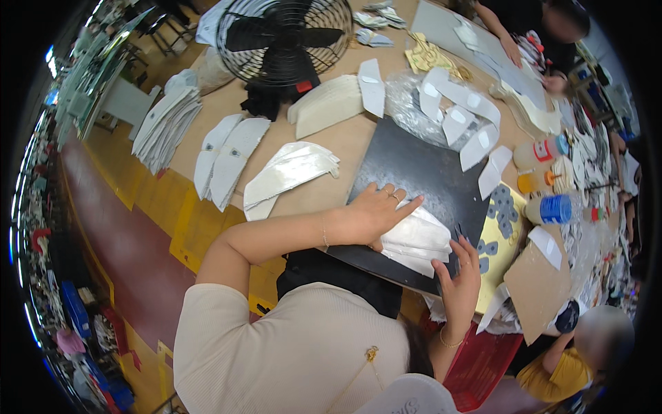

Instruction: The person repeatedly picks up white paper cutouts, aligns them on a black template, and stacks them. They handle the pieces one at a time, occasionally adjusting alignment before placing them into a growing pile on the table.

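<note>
A small fanned stack of white, glossy cut pieces (419,240) lies on a black board (407,155) in front of me. My left hand (376,214) rests over its left end, fingers stretched out and apart, thumb at the near edge. At the right end is my right hand (460,276), its thumb and fingers spread at the edge of the pieces. A thin dark pointed tool (458,230) shows just beyond the right fingertips; whether they touch it cannot be made out.
More stacked white pieces (293,169) lie left of the board, with a cream stack (327,103) behind. A black fan (284,38) stands at the back. Bottles (548,209) and a yellow sheet with grey patches (498,241) are right. Co-workers sit far right; a red crate (483,366) is below.
</note>
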### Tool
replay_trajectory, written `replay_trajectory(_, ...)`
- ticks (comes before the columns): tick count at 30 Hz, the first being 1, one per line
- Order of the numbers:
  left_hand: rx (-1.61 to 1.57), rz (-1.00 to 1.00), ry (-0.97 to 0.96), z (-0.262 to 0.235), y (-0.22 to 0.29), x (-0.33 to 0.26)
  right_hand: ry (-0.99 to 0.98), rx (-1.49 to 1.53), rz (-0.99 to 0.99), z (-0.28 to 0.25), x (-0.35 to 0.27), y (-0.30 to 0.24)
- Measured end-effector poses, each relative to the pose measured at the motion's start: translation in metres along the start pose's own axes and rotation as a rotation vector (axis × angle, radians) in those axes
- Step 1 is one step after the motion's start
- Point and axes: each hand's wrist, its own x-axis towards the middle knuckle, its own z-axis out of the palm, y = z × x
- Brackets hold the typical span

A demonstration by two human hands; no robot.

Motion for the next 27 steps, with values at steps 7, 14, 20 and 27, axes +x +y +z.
replay_trajectory(7, -0.126, -0.161, 0.127, 0.023, 0.003, -0.017, -0.046, -0.039, 0.072, 0.020, -0.005, 0.004)
replay_trajectory(14, -0.213, -0.372, 0.184, 0.035, 0.017, -0.026, -0.044, -0.064, 0.138, 0.029, -0.006, 0.002)
replay_trajectory(20, -0.293, -0.448, 0.197, 0.035, 0.034, -0.030, -0.024, 0.002, 0.141, 0.027, -0.010, 0.010)
replay_trajectory(27, -0.359, -0.398, 0.251, 0.041, 0.028, -0.040, -0.002, 0.131, 0.221, 0.018, -0.011, 0.010)
